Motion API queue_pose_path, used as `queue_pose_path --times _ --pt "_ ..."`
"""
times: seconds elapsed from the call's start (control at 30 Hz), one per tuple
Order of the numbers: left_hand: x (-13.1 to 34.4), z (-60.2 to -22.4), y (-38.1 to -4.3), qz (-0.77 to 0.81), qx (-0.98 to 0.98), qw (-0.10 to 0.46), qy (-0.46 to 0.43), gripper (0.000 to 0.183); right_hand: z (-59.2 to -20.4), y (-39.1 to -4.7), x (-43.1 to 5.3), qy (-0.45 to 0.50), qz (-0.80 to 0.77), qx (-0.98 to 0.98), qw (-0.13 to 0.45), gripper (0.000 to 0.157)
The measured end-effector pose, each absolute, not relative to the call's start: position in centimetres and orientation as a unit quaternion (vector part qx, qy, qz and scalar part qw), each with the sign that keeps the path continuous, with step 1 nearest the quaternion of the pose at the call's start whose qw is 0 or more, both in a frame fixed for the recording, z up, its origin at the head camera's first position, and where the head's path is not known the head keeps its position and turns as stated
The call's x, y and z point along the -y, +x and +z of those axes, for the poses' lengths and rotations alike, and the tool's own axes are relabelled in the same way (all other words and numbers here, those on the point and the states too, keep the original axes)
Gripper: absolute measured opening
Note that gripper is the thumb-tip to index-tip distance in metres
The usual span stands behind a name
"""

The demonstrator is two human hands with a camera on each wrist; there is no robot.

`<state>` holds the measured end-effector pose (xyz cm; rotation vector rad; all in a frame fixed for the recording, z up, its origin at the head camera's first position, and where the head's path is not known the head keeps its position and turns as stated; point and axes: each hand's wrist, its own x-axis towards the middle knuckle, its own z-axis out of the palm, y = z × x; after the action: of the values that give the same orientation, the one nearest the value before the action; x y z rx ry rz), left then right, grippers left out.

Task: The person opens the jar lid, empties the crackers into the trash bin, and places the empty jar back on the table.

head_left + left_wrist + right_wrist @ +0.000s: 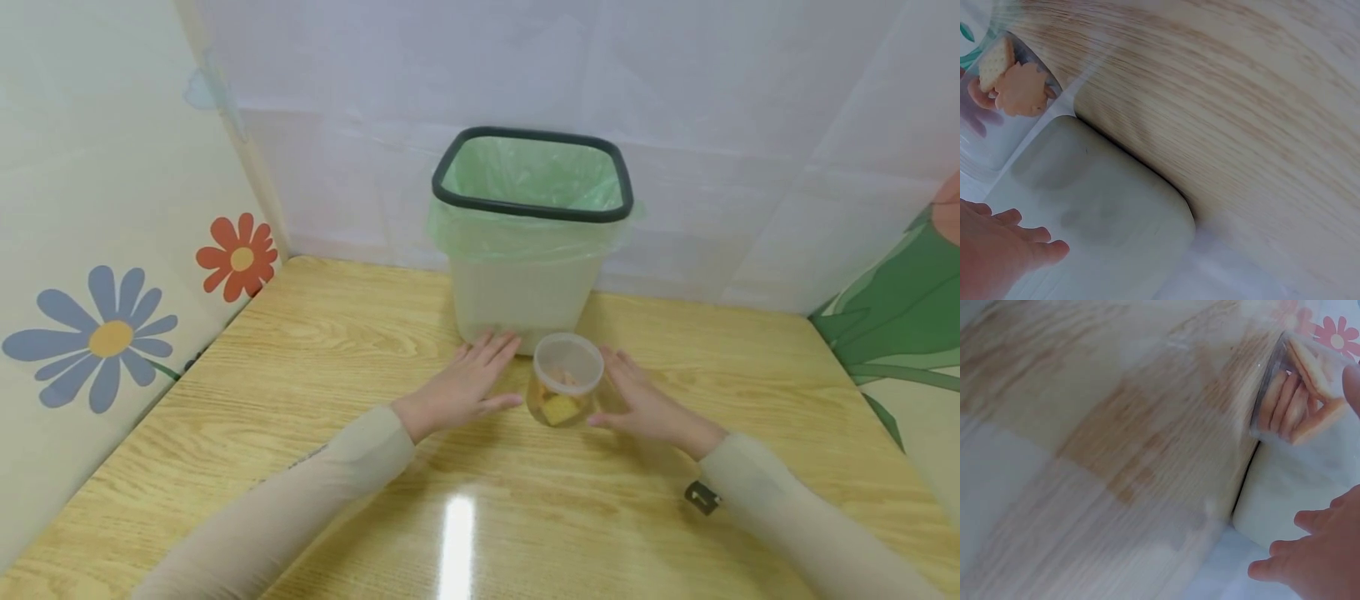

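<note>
Your left hand [461, 390] is wide open, fingers straight and thumb held apart, and grips nothing. Your right hand [651, 408] is likewise open, fingers extended, and also has hold of nothing. Between your two hands, nearer the right one, a clear, round plastic jar with a translucent rim [565, 379] stands upright on the yellow wood-grain table [337, 317]. Your right thumb and fingertips are right by its side; you cannot tell from these views whether they touch it. Inside it sit pale brown biscuits: from your left wrist you see a square, dotted cracker [995, 65] and a scallop-edged biscuit [1022, 92].

Just beyond your hands and the jar stands a tall off-white plastic bin [525, 300] with a black rim [530, 209] and a thin green bag [517, 237] folded over its outside. Your left fingertips lie in front of the bin's base; contact there is unclear. Beige sleeves [300, 500] cover your arms, and a small black piece with a white mark [702, 497] shows just beside your right cuff.
</note>
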<state>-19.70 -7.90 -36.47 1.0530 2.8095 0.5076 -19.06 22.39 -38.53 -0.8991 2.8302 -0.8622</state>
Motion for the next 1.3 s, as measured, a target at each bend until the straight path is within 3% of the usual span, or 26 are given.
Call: queue_pose_path --times 0.8,1.3 --pt "5.9 -35.7 -20.8 0.169 -0.914 0.033 0.368 0.083 -39.1 -20.4 -21.4 -0.317 -0.353 -0.88 0.023 0.103" --pt "4.6 -35.4 -21.8 0.158 -0.902 0.024 0.401 0.082 -39.8 -21.6 -21.1 -0.334 -0.416 -0.843 0.07 0.101"
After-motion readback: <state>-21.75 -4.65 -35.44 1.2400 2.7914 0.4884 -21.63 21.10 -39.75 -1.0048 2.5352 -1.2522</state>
